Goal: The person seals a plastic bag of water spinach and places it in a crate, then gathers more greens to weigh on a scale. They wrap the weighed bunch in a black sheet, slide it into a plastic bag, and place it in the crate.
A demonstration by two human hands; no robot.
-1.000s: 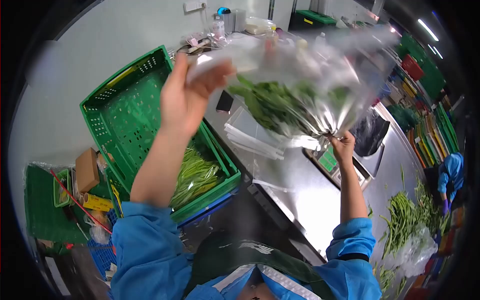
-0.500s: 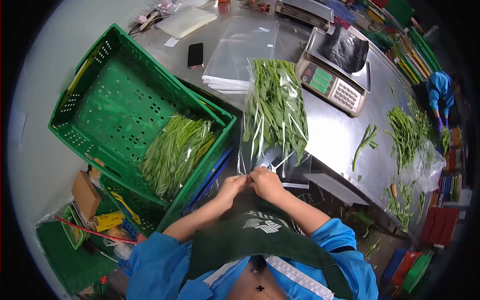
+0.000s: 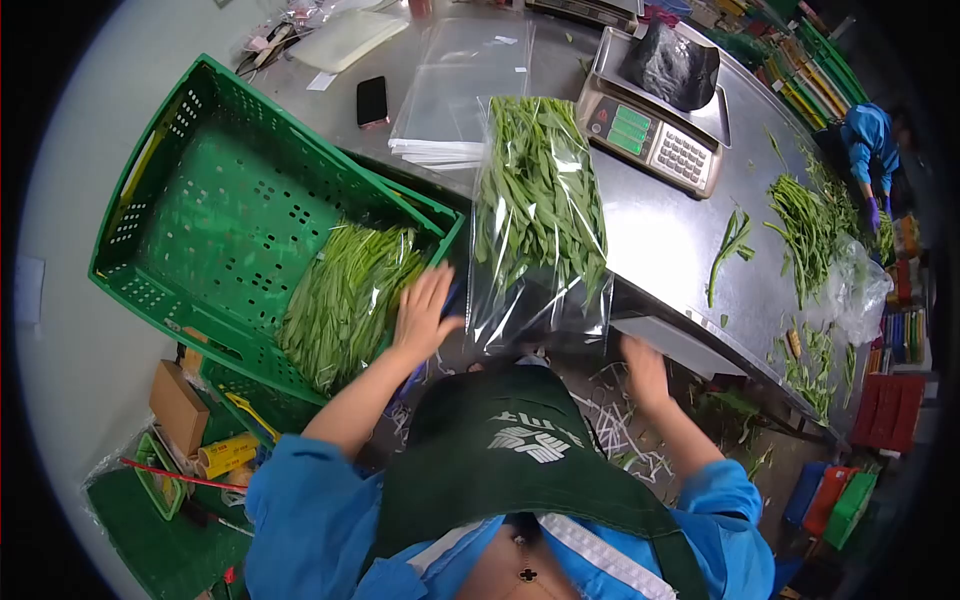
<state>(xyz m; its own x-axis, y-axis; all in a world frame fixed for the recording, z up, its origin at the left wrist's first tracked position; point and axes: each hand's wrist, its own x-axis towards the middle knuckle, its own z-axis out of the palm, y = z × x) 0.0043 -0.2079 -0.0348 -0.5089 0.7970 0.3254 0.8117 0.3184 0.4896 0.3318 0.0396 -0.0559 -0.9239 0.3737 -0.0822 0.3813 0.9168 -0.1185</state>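
Note:
A clear plastic bag of leafy greens (image 3: 543, 195) lies over the edge of the metal table, its lower end hanging down. My left hand (image 3: 425, 315) is left of the bag, beside the green crate, with its fingers spread and nothing in it. To the right of the bag's lower end is my right hand (image 3: 645, 370); it touches nothing visible, and its fingers are partly blurred. Another bag of greens (image 3: 352, 300) rests inside the green crate (image 3: 225, 350).
Flat empty bags (image 3: 450, 100), a phone (image 3: 372, 102) and a scale (image 3: 655, 140) with a black bag are on the metal table (image 3: 660, 245). Loose greens (image 3: 800, 235) lie at the right. A co-worker (image 3: 868, 140) with purple gloves is at far right.
My hands have come apart and let go of the bag's lower end. The left moved left towards the crate, the right moved right. The bag's end now hangs loose.

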